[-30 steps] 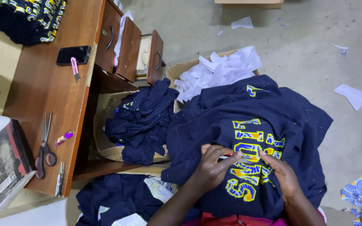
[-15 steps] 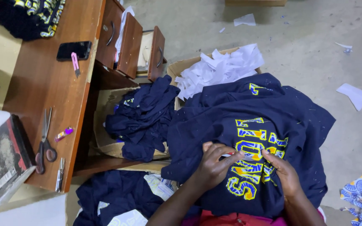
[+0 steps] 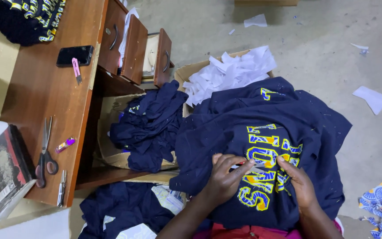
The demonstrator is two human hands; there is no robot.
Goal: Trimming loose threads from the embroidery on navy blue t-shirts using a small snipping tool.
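Note:
A navy garment with yellow and blue stitched letters lies spread over my lap. My left hand presses on the cloth by the letters, and a thin red-handled tool is pinched at its fingertips. My right hand rests on the letters to the right, fingers curled, pinning the fabric. Whether the right hand also touches the tool cannot be made out.
A wooden desk stands at left with a phone, pink cutter, scissors and a book. Two drawers hang open. A box of white paper scraps and heaped navy cloth lie ahead.
Both hands stay on the lettering with only slight finger shifts. The view has drifted a little.

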